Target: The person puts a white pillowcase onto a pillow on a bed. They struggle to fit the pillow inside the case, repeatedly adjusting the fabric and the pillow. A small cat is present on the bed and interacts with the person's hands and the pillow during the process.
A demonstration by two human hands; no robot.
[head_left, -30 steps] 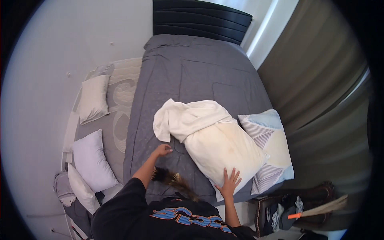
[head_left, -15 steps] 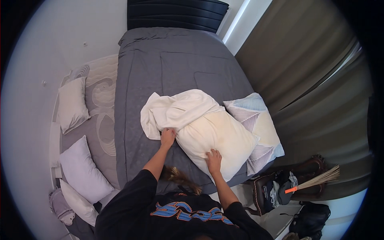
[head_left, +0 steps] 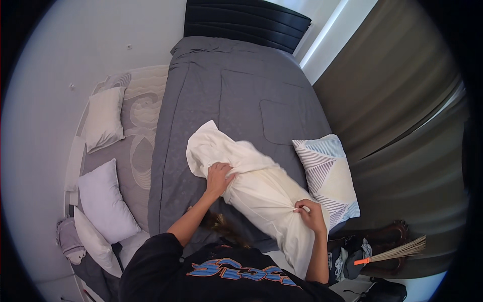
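Note:
A cream pillow [head_left: 271, 216] slants across the near part of the bed, its upper left end inside a loose white pillowcase [head_left: 229, 151]. My left hand [head_left: 220, 177] is at the edge of the case, fingers curled over the gathered cloth where it meets the pillow; the fingertips are partly hidden in folds. My right hand [head_left: 312, 215] pinches the pillow's fabric farther right, drawing creases toward the fingertips. Beside that hand lies a patterned pillow [head_left: 329, 176] with striped triangles, apart from the cream one.
A dark grey comforter [head_left: 241, 95] covers the bed below a black headboard [head_left: 246, 22]. Left of it, a lower mattress [head_left: 141, 146] carries several light pillows. A brown curtain [head_left: 402, 100] hangs at right, near a chair with clothes and a stick broom [head_left: 397, 250].
My right hand has gone from lying on the pillow to pinching its fabric, farther right. The pillow now looks narrower and tilted, away from the patterned one. The whole view has shifted slightly.

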